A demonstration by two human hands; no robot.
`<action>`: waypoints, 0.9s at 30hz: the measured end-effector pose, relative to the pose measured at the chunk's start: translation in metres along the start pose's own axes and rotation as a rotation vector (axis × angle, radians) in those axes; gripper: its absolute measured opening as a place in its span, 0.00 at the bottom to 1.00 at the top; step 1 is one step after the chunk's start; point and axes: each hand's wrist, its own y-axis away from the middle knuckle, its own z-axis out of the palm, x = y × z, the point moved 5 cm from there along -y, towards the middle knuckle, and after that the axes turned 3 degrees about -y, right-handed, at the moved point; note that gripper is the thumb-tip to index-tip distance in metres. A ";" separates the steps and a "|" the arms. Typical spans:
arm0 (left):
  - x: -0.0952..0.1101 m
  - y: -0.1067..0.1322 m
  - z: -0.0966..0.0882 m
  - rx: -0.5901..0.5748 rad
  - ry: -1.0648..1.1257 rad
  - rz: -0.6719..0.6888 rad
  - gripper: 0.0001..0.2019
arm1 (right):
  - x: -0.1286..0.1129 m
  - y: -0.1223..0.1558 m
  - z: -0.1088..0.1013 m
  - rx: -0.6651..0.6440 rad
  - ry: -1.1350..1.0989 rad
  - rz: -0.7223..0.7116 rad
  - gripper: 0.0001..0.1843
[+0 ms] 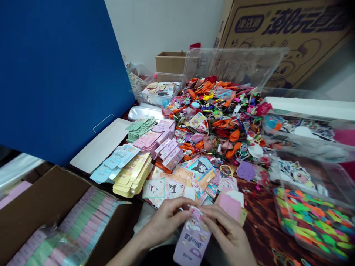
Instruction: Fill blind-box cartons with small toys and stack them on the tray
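Patterned surface (257, 218) bears carton stacks (131, 173) grouped by colour, presumably for ready picking. Purple box (192, 240), tilted, is close before the body; left fingers (181, 201) and right fingers (215, 213) pinch its top end, apparently to steady it.

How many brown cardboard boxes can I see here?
3: an open brown cardboard box at lower left, a small brown cardboard box at the back, and a large brown cardboard box with dark printing at upper right. Others may be hidden.
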 end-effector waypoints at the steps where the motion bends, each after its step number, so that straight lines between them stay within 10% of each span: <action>1: -0.003 -0.001 -0.001 0.006 0.062 -0.032 0.22 | 0.008 -0.002 -0.001 0.054 -0.084 0.094 0.11; 5: -0.006 -0.004 0.003 0.028 0.069 0.017 0.38 | 0.023 -0.009 0.008 0.331 -0.531 0.334 0.21; 8: 0.002 -0.004 0.004 0.172 -0.042 0.154 0.43 | 0.013 -0.017 0.031 0.260 -0.664 0.347 0.21; 12: 0.003 -0.004 -0.007 0.253 0.056 0.080 0.42 | 0.008 -0.021 0.024 0.005 -0.215 0.216 0.16; 19: -0.004 -0.002 -0.013 0.142 -0.208 -0.021 0.41 | 0.045 -0.011 -0.075 0.128 1.045 -0.074 0.32; 27: 0.000 -0.014 0.002 0.114 -0.634 0.088 0.43 | 0.042 -0.020 -0.092 0.284 0.890 -0.101 0.22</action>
